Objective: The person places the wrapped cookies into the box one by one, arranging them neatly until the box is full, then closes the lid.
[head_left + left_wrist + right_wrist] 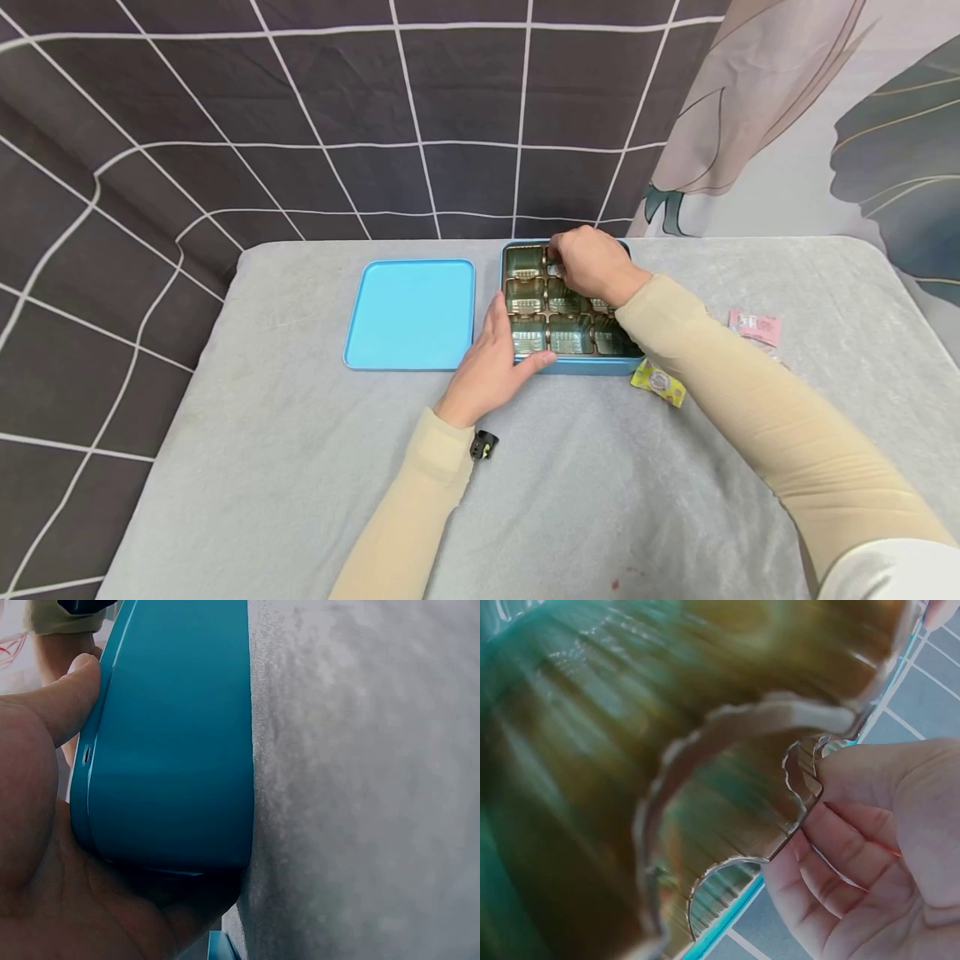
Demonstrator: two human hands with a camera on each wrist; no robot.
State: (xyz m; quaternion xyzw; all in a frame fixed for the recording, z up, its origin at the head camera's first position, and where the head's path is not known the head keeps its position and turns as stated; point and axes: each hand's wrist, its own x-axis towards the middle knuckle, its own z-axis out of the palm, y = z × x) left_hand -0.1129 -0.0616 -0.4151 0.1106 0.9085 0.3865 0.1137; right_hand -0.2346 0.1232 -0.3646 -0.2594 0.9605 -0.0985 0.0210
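Right hand [596, 262], its grip impossible to tell, covered the blue box's [592, 366] upper edge; left hand [491, 362], spread wide, braced its lower-left corner

Box [592, 366] (lid [411, 314] left, packet [759, 327] right)

Box [588, 366] in high downward head view, close wrist views

Blue box [589, 366], golden-green tray [526, 295], white-gridded dark cloth [345, 87].
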